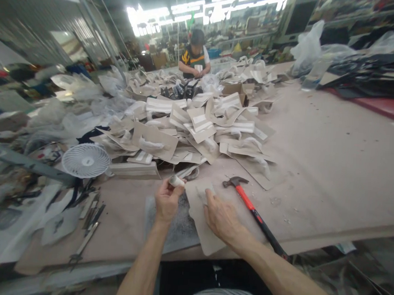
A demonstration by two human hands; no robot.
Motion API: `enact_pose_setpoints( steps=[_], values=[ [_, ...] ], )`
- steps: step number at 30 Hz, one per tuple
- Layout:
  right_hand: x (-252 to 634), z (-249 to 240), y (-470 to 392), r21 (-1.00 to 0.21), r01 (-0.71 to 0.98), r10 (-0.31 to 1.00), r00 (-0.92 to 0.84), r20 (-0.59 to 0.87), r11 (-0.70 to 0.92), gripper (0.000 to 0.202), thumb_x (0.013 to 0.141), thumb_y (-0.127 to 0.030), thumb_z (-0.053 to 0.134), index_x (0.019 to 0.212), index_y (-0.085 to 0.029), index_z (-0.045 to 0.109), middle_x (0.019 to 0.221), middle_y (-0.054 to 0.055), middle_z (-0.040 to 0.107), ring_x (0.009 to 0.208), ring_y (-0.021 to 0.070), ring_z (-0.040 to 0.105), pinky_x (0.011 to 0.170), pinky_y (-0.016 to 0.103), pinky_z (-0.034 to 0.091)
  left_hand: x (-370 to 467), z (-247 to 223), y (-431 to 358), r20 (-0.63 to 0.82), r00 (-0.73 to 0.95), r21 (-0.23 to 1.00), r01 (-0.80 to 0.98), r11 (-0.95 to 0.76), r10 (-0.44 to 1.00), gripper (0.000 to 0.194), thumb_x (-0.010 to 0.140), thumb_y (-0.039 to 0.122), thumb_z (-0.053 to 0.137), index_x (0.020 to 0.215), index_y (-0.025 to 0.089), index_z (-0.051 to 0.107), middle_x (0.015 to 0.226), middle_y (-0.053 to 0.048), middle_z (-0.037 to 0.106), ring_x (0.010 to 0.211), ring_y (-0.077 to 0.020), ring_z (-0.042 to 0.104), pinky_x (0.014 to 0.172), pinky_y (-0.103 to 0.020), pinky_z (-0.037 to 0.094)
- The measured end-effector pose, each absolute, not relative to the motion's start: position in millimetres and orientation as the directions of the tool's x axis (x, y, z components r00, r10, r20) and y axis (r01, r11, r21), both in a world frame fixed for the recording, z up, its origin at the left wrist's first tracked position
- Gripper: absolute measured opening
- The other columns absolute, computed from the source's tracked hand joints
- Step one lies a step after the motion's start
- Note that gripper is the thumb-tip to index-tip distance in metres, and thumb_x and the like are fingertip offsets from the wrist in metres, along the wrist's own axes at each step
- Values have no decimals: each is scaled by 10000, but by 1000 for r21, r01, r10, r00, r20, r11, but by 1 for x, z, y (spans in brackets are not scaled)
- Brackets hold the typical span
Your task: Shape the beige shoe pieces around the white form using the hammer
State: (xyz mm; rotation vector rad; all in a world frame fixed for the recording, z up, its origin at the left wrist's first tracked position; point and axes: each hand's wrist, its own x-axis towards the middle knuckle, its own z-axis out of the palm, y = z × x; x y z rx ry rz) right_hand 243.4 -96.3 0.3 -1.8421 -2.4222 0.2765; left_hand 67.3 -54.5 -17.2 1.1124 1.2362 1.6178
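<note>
My left hand [167, 202] is closed round a short white wrapped piece [177, 181], which looks like a padded bag handle. Its end touches or overlaps the top of a flat beige panel [208, 241]; whether the two are joined I cannot tell. My right hand [222, 216] grips that panel, fingers bent over its upper face. Beneath the panel's left side lies a grey speckled slab [178, 233] at the table's front edge. To the right of my right hand rests a claw hammer [245, 197] with a red and black handle.
Beige panels with white wrapped handles [155, 140] form a large heap ahead. A white fan [86, 160] stands left, near several metal tools [89, 234]. Across the table [322, 173] works another person [195, 58]. Dark sheets [371, 71] and plastic bags [308, 47] lie far right.
</note>
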Motion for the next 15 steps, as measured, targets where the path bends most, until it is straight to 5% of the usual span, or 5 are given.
enact_pose_setpoints(
  steps=[5,11,15],
  values=[
    [235,-14,-107,-286,938,968,-233,-96,198,333,1005,-295,363,1265,-149,511,1013,137,701,816,285,718,623,371,519,91,-54,-50,41,-210,989,-133,-70,977,375,765,385,775,1030,139,673,963,-97,750,863,-187,703,802,-279,546],
    [227,-18,-122,-334,920,958,-260,-123,207,358,998,-269,373,1291,-137,528,1000,145,710,796,273,719,641,364,524,103,-76,-35,47,-78,995,-79,-53,996,309,776,343,725,1011,152,667,967,-84,744,866,-195,694,804,-293,533],
    [238,-24,-123,-436,880,973,-227,-35,190,411,998,-378,421,1347,-174,489,1081,126,702,864,242,705,702,343,529,100,-84,-32,27,-59,999,-31,-29,998,325,782,354,710,1038,161,651,970,-79,746,873,-194,689,812,-295,524]
  ],
)
